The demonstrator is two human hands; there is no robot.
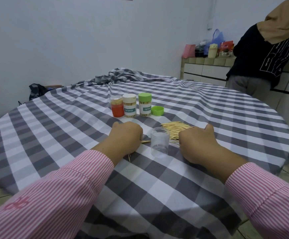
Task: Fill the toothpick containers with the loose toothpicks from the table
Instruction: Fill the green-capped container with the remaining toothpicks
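An empty clear plastic container stands upright and lidless between my hands. Just behind it lies a pile of loose toothpicks. My left hand is curled to the container's left and holds a small bunch of toothpicks; their tips stick out toward the container. My right hand is curled at the pile's near right edge, its fingers hidden. Farther back stand three filled containers: an orange one, a white-lidded one and a green-lidded one. A loose green lid lies beside them.
A grey and white checked cloth covers the round table and bunches up at the far side. A person stands at a tiled counter at the back right. A dark bag sits on the floor at the left.
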